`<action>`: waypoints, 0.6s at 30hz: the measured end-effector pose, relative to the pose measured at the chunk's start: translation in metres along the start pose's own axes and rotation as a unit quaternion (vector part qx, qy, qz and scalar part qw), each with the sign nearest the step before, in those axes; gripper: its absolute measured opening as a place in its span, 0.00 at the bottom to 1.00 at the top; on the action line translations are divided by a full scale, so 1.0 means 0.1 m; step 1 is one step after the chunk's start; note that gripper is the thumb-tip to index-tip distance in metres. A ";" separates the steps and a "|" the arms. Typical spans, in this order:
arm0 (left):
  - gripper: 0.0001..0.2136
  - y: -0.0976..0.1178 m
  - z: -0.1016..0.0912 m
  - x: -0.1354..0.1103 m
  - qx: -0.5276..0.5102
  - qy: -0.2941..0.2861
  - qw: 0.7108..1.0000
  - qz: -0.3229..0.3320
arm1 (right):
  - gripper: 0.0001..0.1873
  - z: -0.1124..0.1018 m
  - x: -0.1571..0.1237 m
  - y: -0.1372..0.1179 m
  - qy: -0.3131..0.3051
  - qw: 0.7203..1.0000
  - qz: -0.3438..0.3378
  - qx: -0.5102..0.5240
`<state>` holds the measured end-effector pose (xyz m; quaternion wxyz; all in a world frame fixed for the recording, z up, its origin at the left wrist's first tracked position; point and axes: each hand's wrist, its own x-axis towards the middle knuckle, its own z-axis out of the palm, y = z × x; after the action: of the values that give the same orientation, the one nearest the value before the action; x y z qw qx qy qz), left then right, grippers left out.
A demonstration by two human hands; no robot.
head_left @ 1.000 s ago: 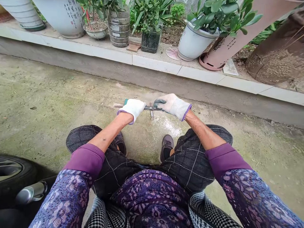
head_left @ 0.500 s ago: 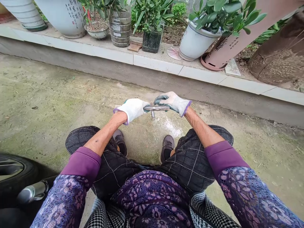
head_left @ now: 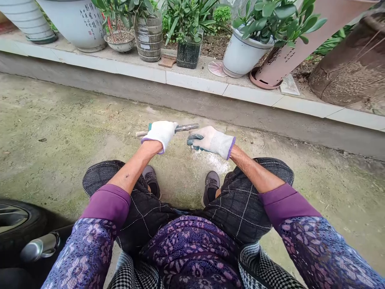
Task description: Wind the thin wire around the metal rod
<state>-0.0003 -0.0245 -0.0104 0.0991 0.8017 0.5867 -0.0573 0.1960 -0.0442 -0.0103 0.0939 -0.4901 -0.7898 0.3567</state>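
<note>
My left hand [head_left: 161, 132], in a white glove with a green palm, is closed around a metal rod [head_left: 187, 127]. The grey metal end points right, and a pale, wood-like end sticks out on the left of the fist. Beside it, my right hand [head_left: 209, 140], in a matching but dirtier glove, is held low with its fingers curled downward and together. Whatever lies inside those fingers is hidden. White powder and crumbs [head_left: 218, 162] are scattered on the concrete ground [head_left: 177, 176] below my right hand.
A low tiled ledge [head_left: 195, 83] runs across ahead, bearing a white pot [head_left: 245, 54], a pink planter [head_left: 273, 66] and other potted plants. My shoes [head_left: 212, 180] stand on either side of the work spot. A vehicle's tyre [head_left: 33, 218] is at the left.
My left hand has swung the rod a little up and left, away from my right hand. My right hand has dropped lower and left, covering where a short metal piece showed.
</note>
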 end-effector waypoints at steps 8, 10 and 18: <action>0.11 0.17 0.11 -0.02 0.015 -0.053 0.998 0.042 | 0.14 -0.24 0.19 0.28 0.116 0.992 0.028 0.029; 0.12 0.17 0.09 -0.02 0.011 -0.061 0.997 0.048 | 0.14 -0.24 0.24 0.37 0.118 0.988 0.050 0.080; 0.16 -0.05 -0.02 -0.05 -0.090 0.025 0.995 0.046 | 0.11 -0.01 0.29 0.33 0.071 0.983 0.080 0.151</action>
<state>-0.0065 -0.0274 -0.0073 0.1585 0.8167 0.5545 0.0205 0.2059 -0.0109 -0.0373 0.1936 -0.5557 -0.6768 0.4423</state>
